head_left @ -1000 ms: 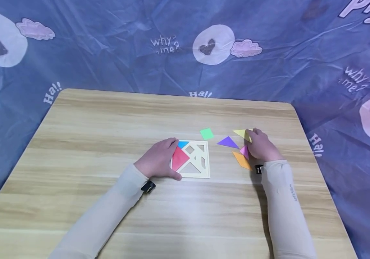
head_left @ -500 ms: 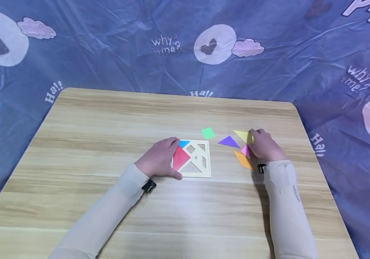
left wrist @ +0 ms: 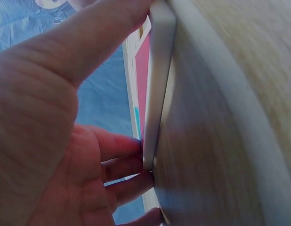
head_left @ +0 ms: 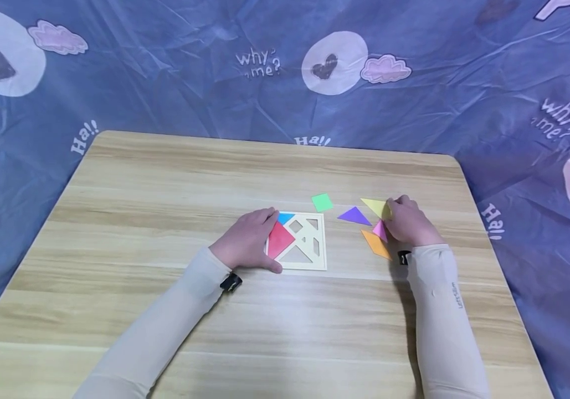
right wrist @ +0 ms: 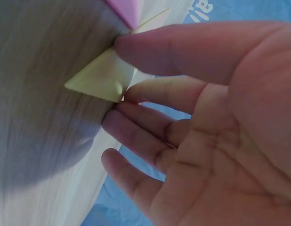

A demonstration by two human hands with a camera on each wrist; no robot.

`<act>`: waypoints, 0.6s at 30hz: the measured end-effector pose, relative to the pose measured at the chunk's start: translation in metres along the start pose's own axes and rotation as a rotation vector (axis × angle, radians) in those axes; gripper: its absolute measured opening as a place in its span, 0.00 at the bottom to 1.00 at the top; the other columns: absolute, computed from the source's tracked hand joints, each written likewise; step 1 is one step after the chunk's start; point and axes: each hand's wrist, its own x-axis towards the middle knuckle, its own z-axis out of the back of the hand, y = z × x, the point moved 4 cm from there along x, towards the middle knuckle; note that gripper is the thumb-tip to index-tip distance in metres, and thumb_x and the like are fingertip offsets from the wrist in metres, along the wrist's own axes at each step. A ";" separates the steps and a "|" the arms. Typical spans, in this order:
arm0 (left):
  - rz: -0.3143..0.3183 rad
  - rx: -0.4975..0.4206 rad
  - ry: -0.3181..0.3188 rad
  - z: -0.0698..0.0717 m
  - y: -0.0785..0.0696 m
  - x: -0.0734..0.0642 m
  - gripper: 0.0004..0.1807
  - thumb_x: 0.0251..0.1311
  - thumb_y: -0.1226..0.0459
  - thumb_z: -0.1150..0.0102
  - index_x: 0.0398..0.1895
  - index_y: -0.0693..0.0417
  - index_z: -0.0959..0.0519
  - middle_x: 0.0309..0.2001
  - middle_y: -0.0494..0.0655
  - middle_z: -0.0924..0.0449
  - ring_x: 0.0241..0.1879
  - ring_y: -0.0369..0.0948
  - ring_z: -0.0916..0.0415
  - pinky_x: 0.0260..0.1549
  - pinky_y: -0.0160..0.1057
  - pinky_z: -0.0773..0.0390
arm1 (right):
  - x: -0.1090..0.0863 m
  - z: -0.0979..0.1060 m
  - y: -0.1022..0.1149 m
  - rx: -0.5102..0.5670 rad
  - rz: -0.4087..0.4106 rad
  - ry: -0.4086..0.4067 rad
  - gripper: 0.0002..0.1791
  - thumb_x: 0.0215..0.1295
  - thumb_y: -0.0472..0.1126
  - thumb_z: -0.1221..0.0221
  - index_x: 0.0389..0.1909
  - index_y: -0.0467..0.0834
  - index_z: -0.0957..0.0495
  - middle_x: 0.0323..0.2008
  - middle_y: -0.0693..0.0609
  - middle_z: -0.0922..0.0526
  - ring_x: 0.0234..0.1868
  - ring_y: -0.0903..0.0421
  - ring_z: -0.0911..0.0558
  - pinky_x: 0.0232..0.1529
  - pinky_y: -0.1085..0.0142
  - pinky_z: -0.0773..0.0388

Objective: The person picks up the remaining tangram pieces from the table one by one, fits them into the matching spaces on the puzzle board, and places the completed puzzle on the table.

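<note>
My left hand (head_left: 247, 241) holds the left side of a cream tangram tray (head_left: 323, 260), thumb at the near corner and fingers at the far one. Inside the tray lie a red triangle (head_left: 280, 240) and a blue piece (head_left: 285, 218), both partly covered by that hand; its other cutouts show bare. Over on the right, my right hand (head_left: 411, 223) pinches a yellow triangle (right wrist: 99, 79) between thumb and index finger, low over the table. A pink triangle (head_left: 379, 230) lies just beside the thumb.
Between the tray and the right hand lie a purple triangle (head_left: 355, 216) and an orange parallelogram (head_left: 376, 245). A green square (head_left: 322, 202) sits behind the tray's far right corner. Blue printed cloth (head_left: 190, 83) hangs behind the wooden table (head_left: 205, 183).
The right fingertips have shifted slightly right along the yellow triangle. The left hand and tray stay put; the whole head view has drifted a little.
</note>
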 end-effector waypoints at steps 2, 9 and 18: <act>0.003 -0.002 0.001 -0.001 0.000 0.000 0.70 0.44 0.34 0.23 0.81 0.64 0.47 0.81 0.57 0.46 0.80 0.53 0.48 0.78 0.52 0.45 | -0.001 0.000 -0.001 -0.011 0.011 -0.003 0.32 0.75 0.35 0.54 0.74 0.22 0.44 0.62 0.21 0.39 0.61 0.26 0.35 0.63 0.32 0.32; 0.004 -0.004 0.000 -0.002 -0.001 0.000 0.70 0.44 0.35 0.23 0.82 0.64 0.48 0.81 0.57 0.46 0.80 0.53 0.49 0.78 0.52 0.46 | -0.001 0.003 -0.003 -0.003 0.066 -0.035 0.21 0.71 0.33 0.50 0.58 0.23 0.29 0.54 0.24 0.33 0.53 0.30 0.31 0.55 0.36 0.27; 0.008 -0.001 -0.006 -0.004 -0.002 -0.001 0.71 0.44 0.35 0.23 0.82 0.64 0.48 0.80 0.57 0.46 0.80 0.53 0.49 0.78 0.51 0.46 | 0.001 0.001 -0.004 0.007 0.010 -0.017 0.28 0.72 0.34 0.49 0.66 0.21 0.35 0.57 0.23 0.35 0.56 0.29 0.33 0.60 0.34 0.28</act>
